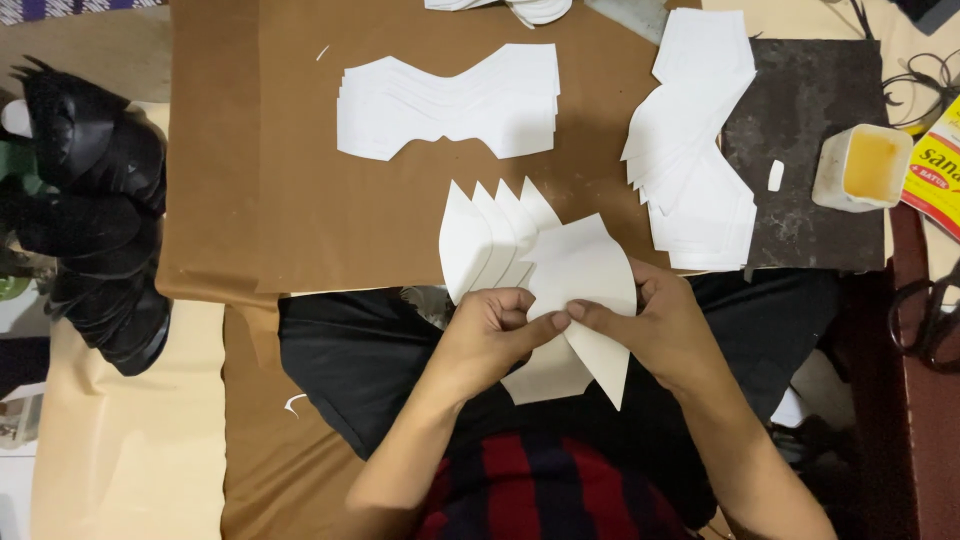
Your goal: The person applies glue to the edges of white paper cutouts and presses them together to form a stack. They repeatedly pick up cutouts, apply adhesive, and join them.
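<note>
My left hand [492, 328] and my right hand [655, 328] pinch a white cut-out piece [582, 268] between thumbs and fingers, just above my lap. The piece has pointed ends and hangs over the front edge of the brown work board [300, 200]. Beside it, under my left fingers, several similar white pieces [480, 235] are fanned out with points up. A spread stack of white shaped pieces [450, 100] lies further back on the board. Another fanned stack [695, 150] lies to the right.
A dark slab [810, 110] at the right carries a small white tub of yellow glue [862, 165] and a small white bit [775, 175]. A pile of black material [90, 200] sits at the left. Scissors [925, 315] and a yellow packet [938, 165] lie far right.
</note>
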